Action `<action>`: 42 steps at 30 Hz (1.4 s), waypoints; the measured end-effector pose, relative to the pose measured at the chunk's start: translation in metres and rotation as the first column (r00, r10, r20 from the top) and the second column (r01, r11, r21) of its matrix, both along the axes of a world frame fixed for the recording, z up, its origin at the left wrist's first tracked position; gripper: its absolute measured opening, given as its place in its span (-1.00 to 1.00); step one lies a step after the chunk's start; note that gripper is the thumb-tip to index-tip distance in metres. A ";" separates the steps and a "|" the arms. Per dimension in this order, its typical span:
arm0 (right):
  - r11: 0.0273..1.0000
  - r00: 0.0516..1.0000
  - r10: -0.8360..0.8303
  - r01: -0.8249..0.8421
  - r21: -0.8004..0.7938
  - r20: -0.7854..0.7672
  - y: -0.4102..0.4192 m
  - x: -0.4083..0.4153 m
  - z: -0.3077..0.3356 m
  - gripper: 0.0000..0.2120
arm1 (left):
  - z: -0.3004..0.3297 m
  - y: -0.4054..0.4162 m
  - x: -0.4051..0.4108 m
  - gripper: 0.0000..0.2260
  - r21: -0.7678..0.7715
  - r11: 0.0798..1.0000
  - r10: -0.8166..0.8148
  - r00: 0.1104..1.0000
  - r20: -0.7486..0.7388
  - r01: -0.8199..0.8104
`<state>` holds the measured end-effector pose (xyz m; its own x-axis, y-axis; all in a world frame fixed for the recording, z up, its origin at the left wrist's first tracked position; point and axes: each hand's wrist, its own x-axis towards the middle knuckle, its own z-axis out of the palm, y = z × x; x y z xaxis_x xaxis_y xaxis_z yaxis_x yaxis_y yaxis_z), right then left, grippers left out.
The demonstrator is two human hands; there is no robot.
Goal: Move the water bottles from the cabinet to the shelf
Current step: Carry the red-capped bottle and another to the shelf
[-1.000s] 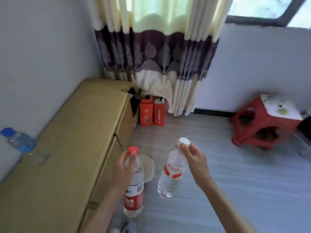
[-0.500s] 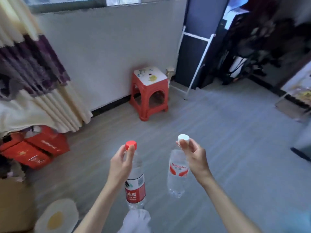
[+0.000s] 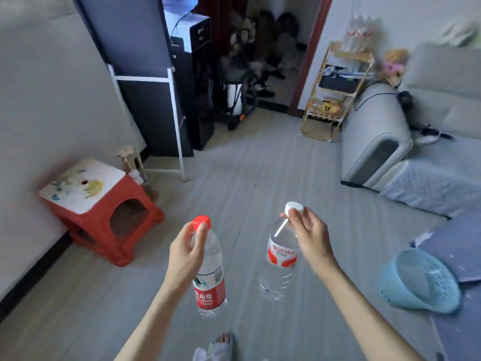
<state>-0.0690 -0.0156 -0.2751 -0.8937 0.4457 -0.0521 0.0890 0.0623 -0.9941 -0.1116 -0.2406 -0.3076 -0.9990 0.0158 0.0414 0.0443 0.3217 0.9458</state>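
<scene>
My left hand grips the neck of a clear water bottle with a red cap and red label, which hangs upright below it. My right hand pinches the white cap of a second clear bottle with a red and white label, which also hangs down. Both bottles are held in the air above the grey floor, side by side and apart. A light wooden shelf rack stands far ahead on the right, with several bottles on its top level.
A red plastic stool stands left by the wall. A dark panel on a white frame lies behind it. A grey sofa fills the right side. A blue basket lies on the floor at right. My foot shows below.
The view has swung right, away from the curtain and the cabinet, and now takes in the doorway, the shelf rack and the sofa. Both hands still hold their bottles the same way.
</scene>
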 end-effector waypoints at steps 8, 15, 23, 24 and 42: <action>0.985 0.987 -0.160 0.159 0.074 0.013 0.093 -0.120 -0.003 -0.92 | 0.001 0.101 -0.159 -0.45 -0.055 0.981 -0.187 0.982 0.017 0.187; 0.983 0.985 -0.167 0.163 0.083 0.042 0.211 -0.250 -0.027 -0.56 | -0.023 0.218 -0.295 -0.39 -0.116 0.964 -0.237 0.971 0.021 0.238; 0.985 0.988 -0.149 0.144 0.095 0.042 0.332 -0.398 -0.009 -0.70 | 0.002 0.346 -0.445 -0.45 -0.115 0.960 -0.256 0.967 0.001 0.254; 0.986 0.988 -0.151 0.148 0.080 0.037 0.345 -0.414 -0.009 -0.73 | 0.002 0.360 -0.463 -0.45 -0.105 0.962 -0.255 0.967 0.000 0.254; 0.946 0.951 -0.299 0.285 0.153 0.078 0.563 -0.736 -0.008 -0.79 | 0.012 0.601 -0.829 -0.47 -0.162 0.906 -0.405 0.913 -0.054 0.392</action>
<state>-0.8051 0.5472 -0.2831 -0.7166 0.6955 -0.0526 0.2211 0.1550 -0.9628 -0.9401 0.3608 -0.2959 -0.9010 0.4238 0.0925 0.2749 0.3929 0.8775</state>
